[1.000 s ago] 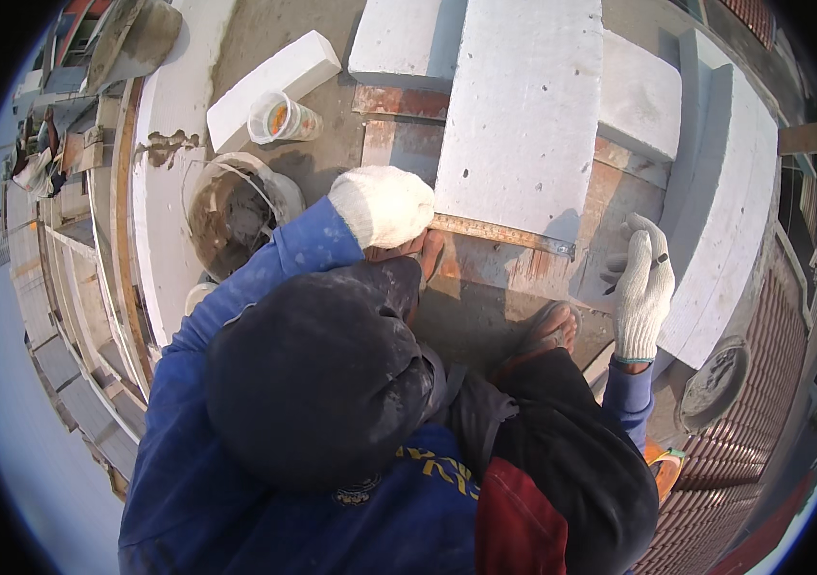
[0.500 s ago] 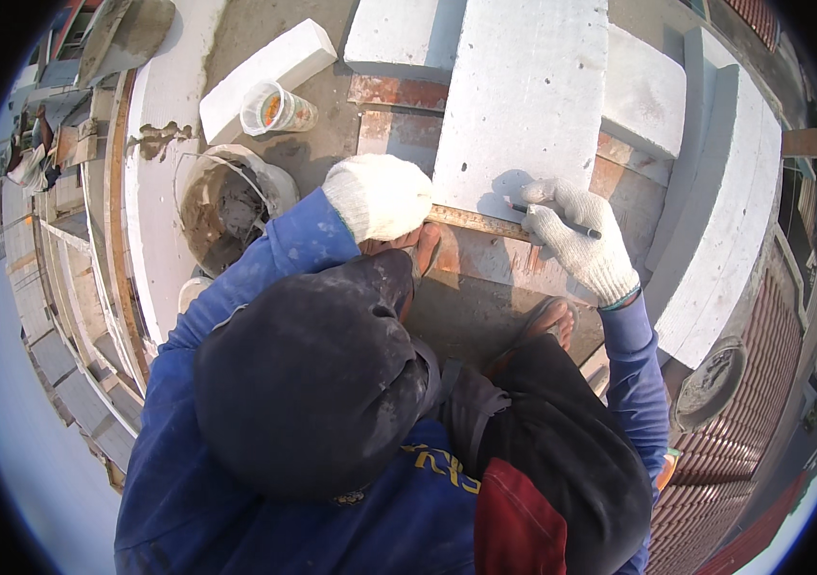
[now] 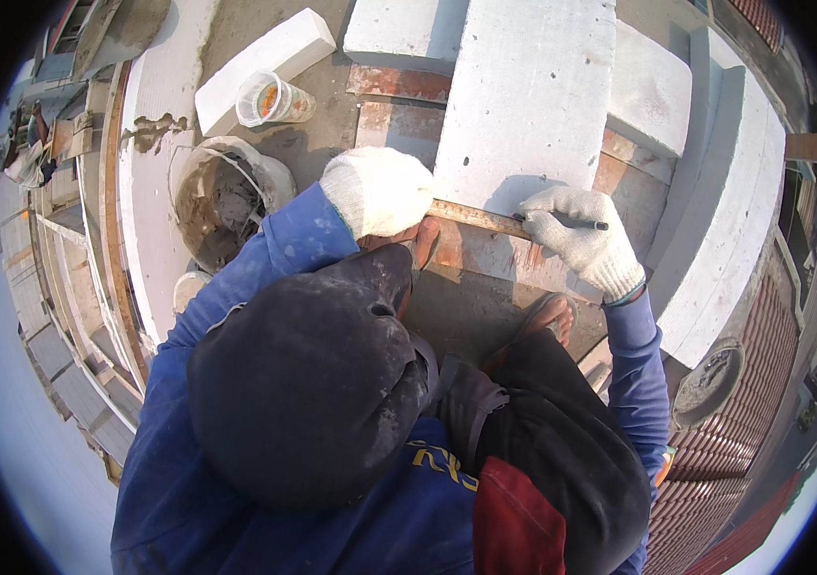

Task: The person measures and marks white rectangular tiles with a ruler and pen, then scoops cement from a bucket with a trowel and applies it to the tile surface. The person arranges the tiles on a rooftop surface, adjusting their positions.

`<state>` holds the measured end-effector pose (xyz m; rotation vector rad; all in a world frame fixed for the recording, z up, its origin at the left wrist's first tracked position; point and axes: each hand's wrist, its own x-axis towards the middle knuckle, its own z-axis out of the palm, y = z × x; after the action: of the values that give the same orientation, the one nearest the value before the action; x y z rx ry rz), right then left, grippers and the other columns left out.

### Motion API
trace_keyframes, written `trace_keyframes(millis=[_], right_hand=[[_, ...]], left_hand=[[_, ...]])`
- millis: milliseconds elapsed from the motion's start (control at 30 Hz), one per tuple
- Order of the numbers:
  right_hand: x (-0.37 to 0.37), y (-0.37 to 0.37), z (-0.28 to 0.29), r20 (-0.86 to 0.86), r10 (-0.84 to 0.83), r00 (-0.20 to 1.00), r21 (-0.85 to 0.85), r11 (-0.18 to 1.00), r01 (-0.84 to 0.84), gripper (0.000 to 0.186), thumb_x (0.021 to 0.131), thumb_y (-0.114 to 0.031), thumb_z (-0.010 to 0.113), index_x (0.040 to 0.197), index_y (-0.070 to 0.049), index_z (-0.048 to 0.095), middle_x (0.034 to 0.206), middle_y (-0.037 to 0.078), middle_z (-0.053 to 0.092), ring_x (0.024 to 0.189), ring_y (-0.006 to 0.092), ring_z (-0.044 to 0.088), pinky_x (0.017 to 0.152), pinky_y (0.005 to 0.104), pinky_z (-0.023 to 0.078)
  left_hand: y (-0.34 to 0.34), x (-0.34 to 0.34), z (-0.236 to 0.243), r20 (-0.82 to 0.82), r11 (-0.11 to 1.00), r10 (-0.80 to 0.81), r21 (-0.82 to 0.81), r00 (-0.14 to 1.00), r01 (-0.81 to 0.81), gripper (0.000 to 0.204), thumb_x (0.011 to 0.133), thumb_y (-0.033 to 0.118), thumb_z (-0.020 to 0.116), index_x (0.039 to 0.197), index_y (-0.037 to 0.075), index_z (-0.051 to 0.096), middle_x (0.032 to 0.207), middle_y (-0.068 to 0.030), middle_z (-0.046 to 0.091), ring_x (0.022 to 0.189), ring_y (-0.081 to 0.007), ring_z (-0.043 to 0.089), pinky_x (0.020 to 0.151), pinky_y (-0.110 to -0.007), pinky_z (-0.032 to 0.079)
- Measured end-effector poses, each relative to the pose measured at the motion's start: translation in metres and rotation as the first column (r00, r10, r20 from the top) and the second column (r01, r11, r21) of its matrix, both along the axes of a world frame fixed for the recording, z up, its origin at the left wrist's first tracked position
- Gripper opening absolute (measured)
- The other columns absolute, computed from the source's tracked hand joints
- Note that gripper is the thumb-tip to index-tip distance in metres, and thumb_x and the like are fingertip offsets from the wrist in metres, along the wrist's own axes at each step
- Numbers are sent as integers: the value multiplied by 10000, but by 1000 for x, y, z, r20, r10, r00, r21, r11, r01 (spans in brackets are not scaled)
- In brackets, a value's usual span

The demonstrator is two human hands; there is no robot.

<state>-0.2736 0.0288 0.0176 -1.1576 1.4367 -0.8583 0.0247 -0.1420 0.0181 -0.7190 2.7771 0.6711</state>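
Note:
A long white block (image 3: 528,105) lies with its near end toward me, its surface dotted with small pits. A yellowish measuring tape (image 3: 478,217) stretches between my gloved hands just along that near end. My left hand (image 3: 377,194) is closed at the tape's left end; its fingers and any tape case are hidden. My right hand (image 3: 581,240) pinches a dark pen (image 3: 602,226), with its fingertips at the tape's right end. Whether those fingers also grip the tape I cannot tell.
Left of my left arm stands a mortar-smeared bucket (image 3: 226,206). Beyond it are a plastic cup (image 3: 274,101) and a narrow white block (image 3: 269,67). More white blocks (image 3: 730,182) stand at right, near a round basin (image 3: 709,383). My bare foot (image 3: 548,314) is near the boards.
My right fingertips have drawn back from the block's top toward the tape's end. The pen tip that showed over the block is now hidden. My left hand stays about the same.

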Motion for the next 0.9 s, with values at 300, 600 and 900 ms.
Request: trace_keyframes(millis=[300,600,900], right_hand=[[0,1,-4,36,-11,999,-1,1000,11,220,1049,-138,786,1167,40,840,1011,65,810,867,109,732,809,300,595],[-1,2,-5,33,12,999,-9,1000,-12,234,1073,-171,779,1193,18,850,1005,52,821,819,101,725,734,270,596],[-4,3,-6,59,13,998,47,999,-16,224,1078,-159,774,1209,7,848,997,44,821,826,95,736,705,261,586]], left_hand=[[-3,-9,12,131,999,-20,47,991,14,304,1026,349,618,1080,148,839,1061,-121,825,1005,-386,788,895,-526,627],[-4,-13,15,196,995,-2,102,981,-18,319,1033,352,609,1121,149,839,1109,-122,827,1040,-384,785,923,-521,625],[-3,-10,12,153,998,-9,65,988,-1,304,1030,345,624,1095,148,847,1085,-120,828,1022,-386,784,907,-517,626]])
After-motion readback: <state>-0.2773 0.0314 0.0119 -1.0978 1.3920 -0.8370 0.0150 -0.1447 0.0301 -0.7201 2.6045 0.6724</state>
